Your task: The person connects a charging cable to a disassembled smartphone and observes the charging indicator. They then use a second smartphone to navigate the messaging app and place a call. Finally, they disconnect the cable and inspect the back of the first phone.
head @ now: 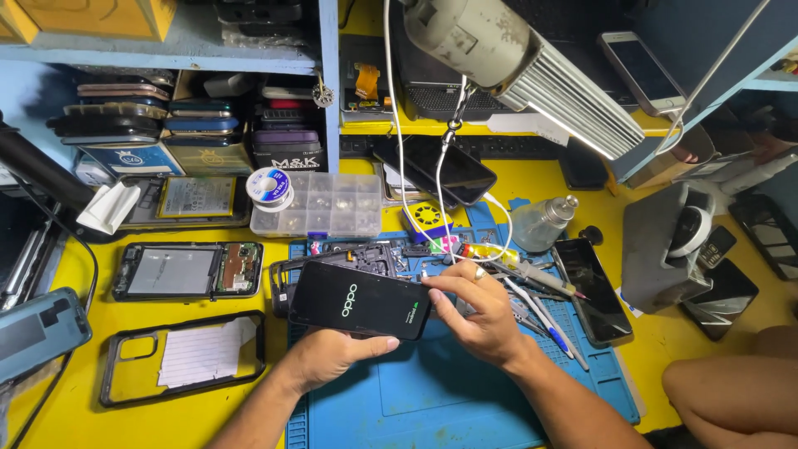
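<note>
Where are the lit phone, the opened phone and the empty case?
lit phone (359,300), head view, middle of its dark screen
opened phone (188,271), head view, grey inner panel
empty case (125,347), head view, camera cutout corner

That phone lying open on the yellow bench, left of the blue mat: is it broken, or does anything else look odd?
The opened phone lies with its back off, board and battery bare: taken apart, though no damage shows. The left hand and right hand hold a black phone tilted, with its screen lit. Tools lie scattered on the blue mat.

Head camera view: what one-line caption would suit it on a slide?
Both hands, left hand and right hand, hold a black smartphone above a blue work mat.
</note>
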